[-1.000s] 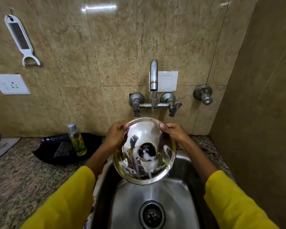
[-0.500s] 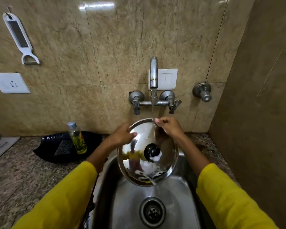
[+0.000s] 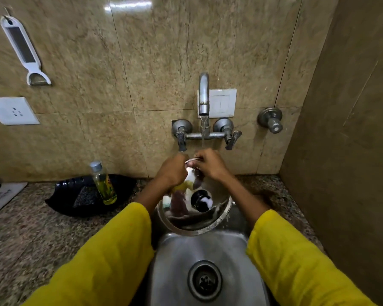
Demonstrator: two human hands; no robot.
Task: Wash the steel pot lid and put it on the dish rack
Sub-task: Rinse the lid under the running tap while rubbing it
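The round steel pot lid (image 3: 205, 219) hangs over the sink (image 3: 175, 268), tilted with its shiny top towards me. Its black knob (image 3: 200, 199) carries a blob of white foam. My left hand (image 3: 171, 171) and my right hand (image 3: 209, 164) both grip the lid's far rim, close together, right under the running tap (image 3: 203, 93). Water falls onto my hands and the rim. No dish rack is in view.
A small bottle of yellow liquid (image 3: 103, 184) stands on a black tray (image 3: 80, 195) on the granite counter left of the sink. Tap valves (image 3: 181, 131) stick out of the tiled wall. A brown side wall (image 3: 352, 151) closes off the right. The sink drain (image 3: 205, 281) lies below the lid.
My hands slid together along the rim to the lid's far edge under the stream. The lid tipped further and dropped lower towards the sink.
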